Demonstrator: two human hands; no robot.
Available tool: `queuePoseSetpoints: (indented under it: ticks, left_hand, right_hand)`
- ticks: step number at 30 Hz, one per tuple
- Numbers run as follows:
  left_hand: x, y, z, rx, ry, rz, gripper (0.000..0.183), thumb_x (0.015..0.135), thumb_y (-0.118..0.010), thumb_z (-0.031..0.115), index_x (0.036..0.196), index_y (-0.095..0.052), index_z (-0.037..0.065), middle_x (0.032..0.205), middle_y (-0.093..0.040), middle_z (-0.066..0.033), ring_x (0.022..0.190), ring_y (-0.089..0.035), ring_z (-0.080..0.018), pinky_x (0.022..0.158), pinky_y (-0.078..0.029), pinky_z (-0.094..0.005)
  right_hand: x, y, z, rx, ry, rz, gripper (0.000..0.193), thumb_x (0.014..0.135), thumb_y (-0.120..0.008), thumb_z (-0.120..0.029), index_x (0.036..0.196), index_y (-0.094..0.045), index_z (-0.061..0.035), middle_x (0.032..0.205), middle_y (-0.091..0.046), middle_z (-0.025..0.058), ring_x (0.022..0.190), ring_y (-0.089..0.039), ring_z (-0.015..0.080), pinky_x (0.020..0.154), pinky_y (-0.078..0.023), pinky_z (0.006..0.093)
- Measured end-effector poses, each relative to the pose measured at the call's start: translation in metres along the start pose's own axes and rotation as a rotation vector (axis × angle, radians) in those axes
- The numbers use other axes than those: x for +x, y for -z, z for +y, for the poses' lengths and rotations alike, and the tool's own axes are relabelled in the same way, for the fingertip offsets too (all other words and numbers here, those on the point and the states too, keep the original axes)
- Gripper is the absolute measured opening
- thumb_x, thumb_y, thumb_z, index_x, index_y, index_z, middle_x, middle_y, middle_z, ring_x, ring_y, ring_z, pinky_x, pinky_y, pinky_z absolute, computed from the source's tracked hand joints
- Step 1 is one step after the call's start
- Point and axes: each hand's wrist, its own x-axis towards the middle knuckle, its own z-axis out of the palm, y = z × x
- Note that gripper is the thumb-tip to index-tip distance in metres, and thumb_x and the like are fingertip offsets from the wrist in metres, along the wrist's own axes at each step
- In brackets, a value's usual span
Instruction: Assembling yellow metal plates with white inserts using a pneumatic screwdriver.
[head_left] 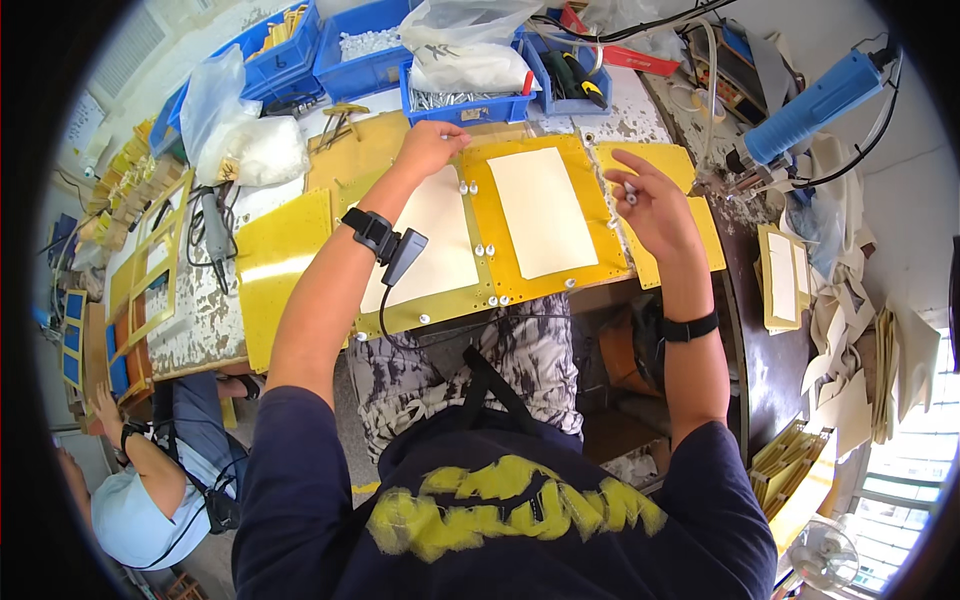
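Two flat yellow boards lie side by side before me, a left board [408, 314] and a right board [485, 205], each with a cream sheet on it. Small white pegs [485, 250] stand along their edges, several at the seam between them. My left hand [428, 150] is at the far edge of the left board, its fingertips closed in a pinch; what they hold is too small to make out. Over the right board's right edge, my right hand [655, 212] has its fingers curled round small whitish pegs [630, 192], with the forefinger raised.
Blue bins [468, 114] with metal screws and white parts line the bench's back. A blue handheld tool [815, 110] hangs at the right. A soldering-iron-like tool [214, 228] lies at the left. Another person [150, 500] works at the lower left. More yellow sheets [285, 250] flank the boards.
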Motion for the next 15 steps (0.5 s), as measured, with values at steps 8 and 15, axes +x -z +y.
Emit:
queuePoseSetpoints:
  ticks: [8,15]
  left_hand:
    - [-0.011,-0.011,-0.016,0.194,-0.142,0.097,0.029,0.082,-0.063,0.022,0.101,-0.064,0.0,0.07,-0.062,-0.0048,0.056,-0.053,-0.0119,0.055,-0.044,-0.0253]
    - [-0.022,0.014,-0.011,-0.921,0.29,-0.077,0.027,0.088,-0.053,0.019,0.109,-0.058,0.002,0.083,-0.057,-0.0039,0.068,-0.052,-0.0095,0.057,-0.043,-0.02]
  right_hand:
    - [0.06,-0.045,0.003,-0.053,0.116,-0.052,0.032,0.088,-0.042,0.001,0.12,-0.043,0.0038,0.105,-0.054,0.0167,0.094,-0.056,0.0213,0.087,-0.048,0.0288]
    - [0.083,-0.062,0.009,-0.31,0.037,0.022,0.02,0.092,-0.049,-0.014,0.108,-0.049,-0.001,0.093,-0.058,0.01,0.073,-0.056,0.0129,0.064,-0.047,0.0204]
